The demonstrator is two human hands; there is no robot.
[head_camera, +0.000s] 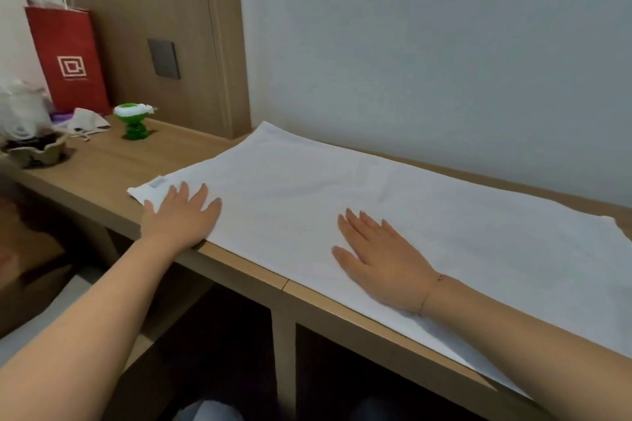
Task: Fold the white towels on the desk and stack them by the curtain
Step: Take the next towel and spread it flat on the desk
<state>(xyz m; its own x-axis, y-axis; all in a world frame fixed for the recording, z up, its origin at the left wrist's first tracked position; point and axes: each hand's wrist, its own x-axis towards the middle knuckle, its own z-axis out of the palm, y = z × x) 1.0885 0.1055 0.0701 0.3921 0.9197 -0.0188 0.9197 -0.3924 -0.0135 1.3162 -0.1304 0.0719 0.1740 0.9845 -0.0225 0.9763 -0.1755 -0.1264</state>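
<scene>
The white towel (342, 202) is pressed flat on the worktop (102, 164) under both open hands, left hand (181, 215) by its short edge, right hand (379, 253) mid-length, long axis running rightward.

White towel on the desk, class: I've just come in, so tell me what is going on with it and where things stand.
A person has the white towel spread flat along the wooden desk. The left hand presses near its left end, beside the small label, and the right hand presses near the middle, fingers straight. No fold shows yet. A red paper bag and a green ornament stand at the desk's far left.
</scene>
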